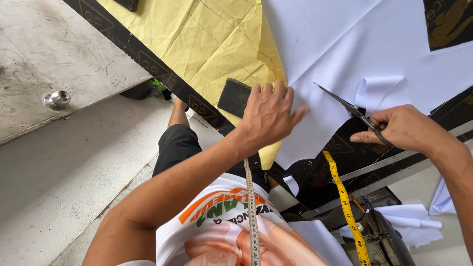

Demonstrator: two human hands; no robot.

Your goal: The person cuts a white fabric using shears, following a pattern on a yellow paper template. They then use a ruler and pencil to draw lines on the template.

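Left hand (268, 116) flat, fingers spread, pressing white fabric (345, 44); right hand (401, 128) fingers gripping scissors (347, 106).

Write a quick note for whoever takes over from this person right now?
Left hand: flat on the white fabric, fingers spread, pressing it beside the yellow paper pattern.
Right hand: gripping scissors, blades open, tips in the fabric.
Done: a cut runs in from the fabric's near edge; a flap is folded up beyond the blades.
Left: the fabric past the scissor tips is uncut.
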